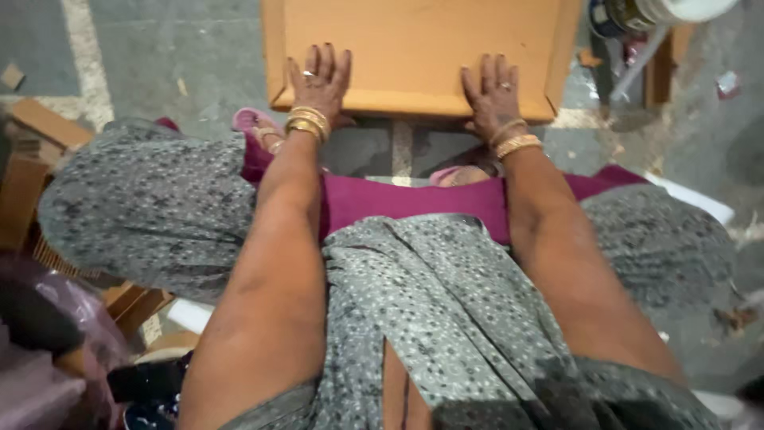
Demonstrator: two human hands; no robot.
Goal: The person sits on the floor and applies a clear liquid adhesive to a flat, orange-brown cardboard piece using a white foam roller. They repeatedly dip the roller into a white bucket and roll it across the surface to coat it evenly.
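Note:
A shallow light-wood tray-like piece [414, 40] with raised side edges lies on the grey floor ahead of me. My left hand [320, 80] lies flat on its near left part, fingers spread, a ring on one finger and gold bangles at the wrist. On the near right part rests my right hand [492, 94], palm down, also with a ring and bangles. Neither hand grips anything. My knees, in grey patterned cloth over magenta trousers, fill the lower view, and pink sandals show under the wood's front edge.
Wooden offcuts and boards [32, 151] lie at the left. Paint tins and a white bucket [668, 12] stand at the top right beside a wooden frame. A pink plastic bag [72, 318] and dark items sit at the lower left. Painted lines cross the concrete floor.

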